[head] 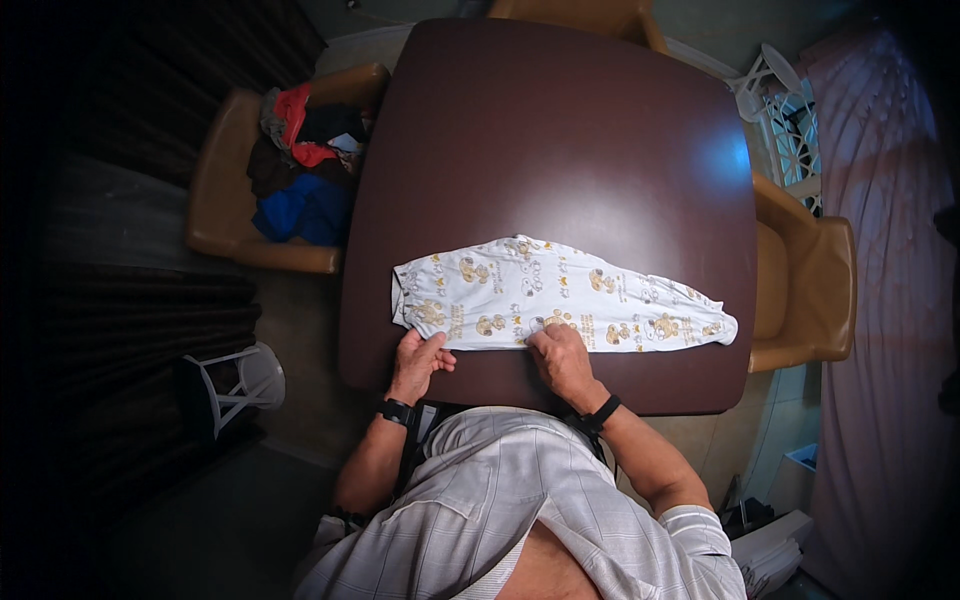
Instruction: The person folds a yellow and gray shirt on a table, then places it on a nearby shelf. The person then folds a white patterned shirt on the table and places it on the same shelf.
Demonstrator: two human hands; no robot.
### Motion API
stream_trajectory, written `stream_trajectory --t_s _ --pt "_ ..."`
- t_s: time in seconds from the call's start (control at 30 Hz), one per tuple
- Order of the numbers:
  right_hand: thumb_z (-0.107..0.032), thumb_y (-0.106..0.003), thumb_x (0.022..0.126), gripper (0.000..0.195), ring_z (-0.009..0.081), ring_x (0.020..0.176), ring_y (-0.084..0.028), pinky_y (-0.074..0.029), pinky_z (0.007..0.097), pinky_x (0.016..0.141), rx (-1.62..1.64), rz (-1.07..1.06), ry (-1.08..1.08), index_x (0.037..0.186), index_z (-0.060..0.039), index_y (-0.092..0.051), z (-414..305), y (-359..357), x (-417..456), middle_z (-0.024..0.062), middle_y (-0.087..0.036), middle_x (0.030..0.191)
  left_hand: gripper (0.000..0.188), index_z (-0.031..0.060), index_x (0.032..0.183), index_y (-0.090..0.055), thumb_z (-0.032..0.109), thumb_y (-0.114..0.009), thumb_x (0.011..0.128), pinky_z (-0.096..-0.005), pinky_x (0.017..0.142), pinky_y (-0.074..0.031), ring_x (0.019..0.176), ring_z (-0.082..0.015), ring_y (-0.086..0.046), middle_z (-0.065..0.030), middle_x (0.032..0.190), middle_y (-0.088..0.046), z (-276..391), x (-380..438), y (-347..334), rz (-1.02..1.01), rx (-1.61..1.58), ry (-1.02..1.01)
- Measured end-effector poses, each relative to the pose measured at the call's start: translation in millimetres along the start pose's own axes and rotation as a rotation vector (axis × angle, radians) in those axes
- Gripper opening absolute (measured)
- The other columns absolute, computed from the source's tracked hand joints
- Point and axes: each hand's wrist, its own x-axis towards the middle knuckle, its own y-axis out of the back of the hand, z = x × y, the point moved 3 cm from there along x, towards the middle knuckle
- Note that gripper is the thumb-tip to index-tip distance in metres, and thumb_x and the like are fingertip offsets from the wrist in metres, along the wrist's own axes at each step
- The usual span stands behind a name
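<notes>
A pair of white printed cloth pants (pixel 510 292), folded lengthwise, lies flat across the near part of the dark table. Its gathered waistband is at the left, its narrow cuff end at the right. My left hand (pixel 421 364) pinches the near edge close to the waistband between thumb and fingers. Bent over the middle of the same near edge, my right hand (pixel 559 360) grips the cloth with its fingertips, which are partly hidden under the hand.
The brown table (pixel 540 135) has rounded corners. A tan chair (pixel 217 202) at the left bears a pile of clothes (pixel 300 202). Another tan chair (pixel 817 292) stands against the right side, a third at the far side (pixel 585 9). A white stool (pixel 251 382) is at the lower left.
</notes>
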Motion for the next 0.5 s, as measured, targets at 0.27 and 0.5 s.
stream_trajectory --t_s 0.27,0.5 --pt "-0.005 -0.080 0.089 0.007 0.0383 0.090 -0.066 -0.052 0.0515 0.079 0.055 0.018 -0.015 0.092 -0.0087 -0.074 3.5 0.3 -1.9 0.0136 -0.066 0.089 0.021 0.0030 0.123 -0.066 0.017 -0.074 0.109 -0.0333 0.059 -0.063 0.068 -0.0180 -0.074 -0.0088 0.091 -0.074 -2.2 1.8 2.7 -0.004 -0.015 0.002" --pt "-0.007 -0.082 0.088 0.008 0.0384 0.092 -0.067 -0.052 0.0503 0.080 0.020 -0.032 -0.004 0.092 -0.0093 -0.075 3.5 1.6 -3.3 0.0143 -0.067 0.091 0.023 0.0025 0.122 -0.066 0.018 -0.075 0.108 -0.0326 0.057 -0.062 0.066 -0.0180 -0.074 -0.0089 0.090 -0.074 -2.9 2.6 2.2 0.027 0.005 0.015"
